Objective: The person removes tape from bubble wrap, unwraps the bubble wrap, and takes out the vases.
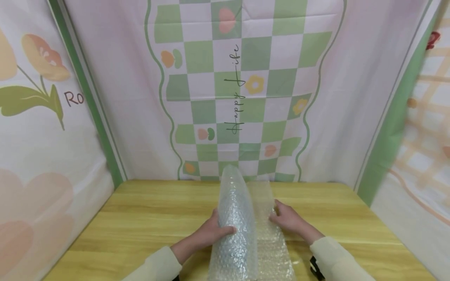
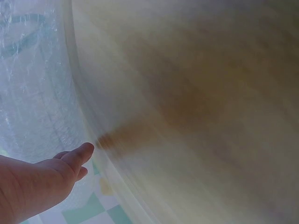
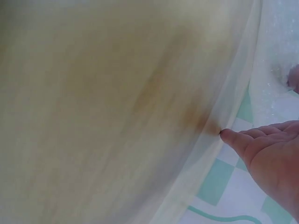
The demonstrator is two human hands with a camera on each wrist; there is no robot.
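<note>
A rolled bundle of clear bubble wrap [image 1: 234, 234] stretches lengthwise across the middle of the wooden table. My left hand [image 1: 211, 231] grips its left side, thumb laid over the top and the other fingers mostly hidden. To the right of the roll lies a flat length of the same wrap, whose right edge my right hand [image 1: 290, 218] pinches between thumb and fingers. In the left wrist view the left hand [image 2: 51, 179] shows beside the shiny wrap. The right wrist view has the right hand [image 3: 271, 149] near the tabletop, with wrap behind it. Whether something is inside the roll I cannot tell.
The wooden table [image 1: 147, 210] has a curtain with green checks [image 1: 197, 86] hanging behind its far edge. Printed cloths hang at the left [image 1: 31, 148] and right [image 1: 422, 164]. A small black object [image 1: 316, 268] shows by the right sleeve.
</note>
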